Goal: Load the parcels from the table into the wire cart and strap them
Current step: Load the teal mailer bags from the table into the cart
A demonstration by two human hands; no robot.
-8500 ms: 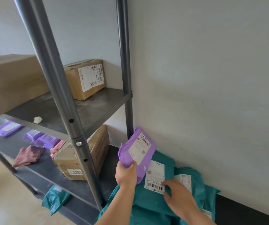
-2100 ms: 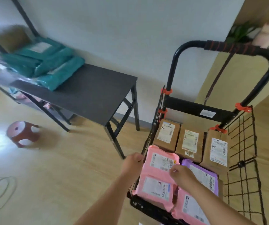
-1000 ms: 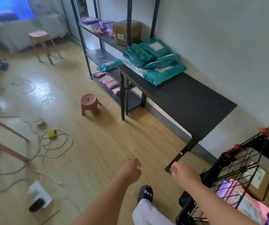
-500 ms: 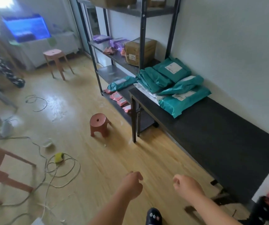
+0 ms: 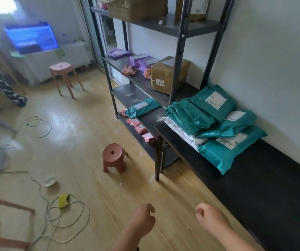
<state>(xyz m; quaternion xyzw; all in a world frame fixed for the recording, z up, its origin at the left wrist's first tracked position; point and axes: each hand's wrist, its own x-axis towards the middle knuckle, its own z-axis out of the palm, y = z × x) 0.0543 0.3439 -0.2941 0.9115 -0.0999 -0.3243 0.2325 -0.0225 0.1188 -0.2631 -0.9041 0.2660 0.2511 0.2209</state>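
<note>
My left grip (image 5: 142,220) and right grip (image 5: 209,220) hang loosely curled, holding nothing. Teal parcels (image 5: 223,147) lie heaped at the far end of the desk (image 5: 254,178), against the wall. Lifting one could, I judge, slide its glossy neighbours off the front edge.

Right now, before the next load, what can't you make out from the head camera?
Wire cart: outside the head view, so its load is unseen.
White parcels: mostly buried under the teal parcels; count unclear.
Parcel labels: too small to read.
Top-shelf boxes: cut off by the upper edge.
</note>
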